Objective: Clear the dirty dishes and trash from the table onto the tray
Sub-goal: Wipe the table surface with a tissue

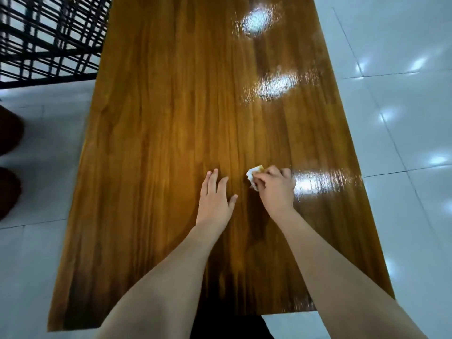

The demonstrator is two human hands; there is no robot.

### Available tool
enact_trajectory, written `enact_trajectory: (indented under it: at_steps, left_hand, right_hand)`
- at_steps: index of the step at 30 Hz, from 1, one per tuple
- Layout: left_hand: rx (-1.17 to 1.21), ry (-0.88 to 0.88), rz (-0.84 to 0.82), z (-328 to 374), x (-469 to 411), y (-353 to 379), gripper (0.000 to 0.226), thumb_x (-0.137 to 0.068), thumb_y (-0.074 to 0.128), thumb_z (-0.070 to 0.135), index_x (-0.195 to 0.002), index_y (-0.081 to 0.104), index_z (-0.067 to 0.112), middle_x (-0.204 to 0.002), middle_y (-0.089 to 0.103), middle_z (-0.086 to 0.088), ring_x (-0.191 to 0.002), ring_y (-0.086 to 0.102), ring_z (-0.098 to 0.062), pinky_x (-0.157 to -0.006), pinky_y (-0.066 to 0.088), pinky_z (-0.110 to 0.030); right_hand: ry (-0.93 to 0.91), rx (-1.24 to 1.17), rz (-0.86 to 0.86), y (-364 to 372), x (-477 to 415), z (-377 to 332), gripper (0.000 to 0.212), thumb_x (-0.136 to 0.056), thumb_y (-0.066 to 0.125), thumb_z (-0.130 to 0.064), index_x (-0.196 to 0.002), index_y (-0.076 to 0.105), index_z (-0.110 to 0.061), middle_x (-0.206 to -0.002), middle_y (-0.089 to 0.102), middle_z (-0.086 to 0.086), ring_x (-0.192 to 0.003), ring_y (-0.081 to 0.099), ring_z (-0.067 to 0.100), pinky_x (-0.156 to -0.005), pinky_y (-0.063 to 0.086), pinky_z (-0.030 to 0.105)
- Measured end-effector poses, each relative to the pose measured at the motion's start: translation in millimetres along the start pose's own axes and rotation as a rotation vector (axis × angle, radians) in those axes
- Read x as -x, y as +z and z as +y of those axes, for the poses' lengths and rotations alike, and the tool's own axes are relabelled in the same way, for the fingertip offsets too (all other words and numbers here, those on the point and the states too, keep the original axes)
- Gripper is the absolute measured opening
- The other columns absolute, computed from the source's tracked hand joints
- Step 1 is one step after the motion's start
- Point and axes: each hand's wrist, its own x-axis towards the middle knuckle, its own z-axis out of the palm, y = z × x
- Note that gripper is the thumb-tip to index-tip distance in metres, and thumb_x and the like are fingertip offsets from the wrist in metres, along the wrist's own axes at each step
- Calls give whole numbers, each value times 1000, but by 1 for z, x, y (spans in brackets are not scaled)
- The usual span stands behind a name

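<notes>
Two bare forearms reach from 6 o'clock over the table [171, 106], a long slab of glossy amber wood with streaky grain running lengthwise and white glare patches between 1 and 3 o'clock. The left hand [214, 199] lies flat on the wood just below the middle of the view, with its fingers straight and slightly spread and its thumb out toward 3 o'clock, holding nothing. The right hand [276, 189], just beside it at 3 o'clock but not touching it, is curled knuckles-up around a napkin [252, 176]. This is a small crumpled white wad (thin paper, by its creases), tinged yellow at its top edge. It pokes out of the fist toward 10 o'clock, low against the tabletop.

Around the table, the floor [396, 99] is pale, shiny square tile with thin dark joints. A black wire rack [49, 33] of crossing bars stands at 10 o'clock. At 9 o'clock are two rounded dark-brown shapes [9, 133], cut off and too blurred to identify.
</notes>
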Motion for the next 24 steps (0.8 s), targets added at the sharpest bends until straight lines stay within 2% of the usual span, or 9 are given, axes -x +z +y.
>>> enact_trajectory:
  at_steps: [4,6,10,15,19,24]
  left_hand:
    - [19,5,-10,-3,-2,3,58,-99,43,43,-150,27,22,-162,2,0,-149,-6,-19,-117,1,-31]
    - [19,2,-10,-3,-5,4,58,-99,43,43,-150,27,22,-162,2,0,-149,-6,-19,-117,0,-31]
    - [24,3,-1,-4,-4,6,56,-99,45,41,-149,30,21,-162,3,-2,-149,-5,-20,-118,3,-32]
    - [30,-1,-9,-3,-4,4,56,-99,46,39,-149,29,20,-162,2,-2,-149,-6,-20,-119,4,-33]
    - [37,-6,-18,-4,-5,5,57,-98,48,39,-149,29,21,-162,2,-1,-149,-6,-20,-119,4,-33]
    - [71,-4,-16,-3,-5,3,56,-98,50,37,-148,31,20,-162,4,-1,-149,-5,-20,-118,4,-33]
  right_hand:
    - [78,21,-4,-5,-35,-8,23,-96,55,-26,-112,71,-26,-118,59,-2,-110,41,28,-80,23,34]
    - [98,16,-18,-6,-45,-11,24,-97,53,-27,-115,69,-27,-121,58,-2,-112,41,27,-81,24,34]
    - [127,-32,-44,-8,-16,-6,24,-96,55,-25,-116,69,-26,-117,58,0,-109,44,27,-85,30,38]
    - [144,-39,-46,-7,20,4,22,-94,58,-27,-112,72,-24,-113,61,-1,-105,45,26,-87,30,40]
    - [113,-20,-23,-8,-9,1,19,-94,58,-24,-105,73,-25,-112,61,-2,-108,43,27,-82,26,35]
    - [170,-3,-46,-14,-35,-12,22,-97,53,-24,-108,72,-25,-119,58,-2,-114,40,26,-81,22,34]
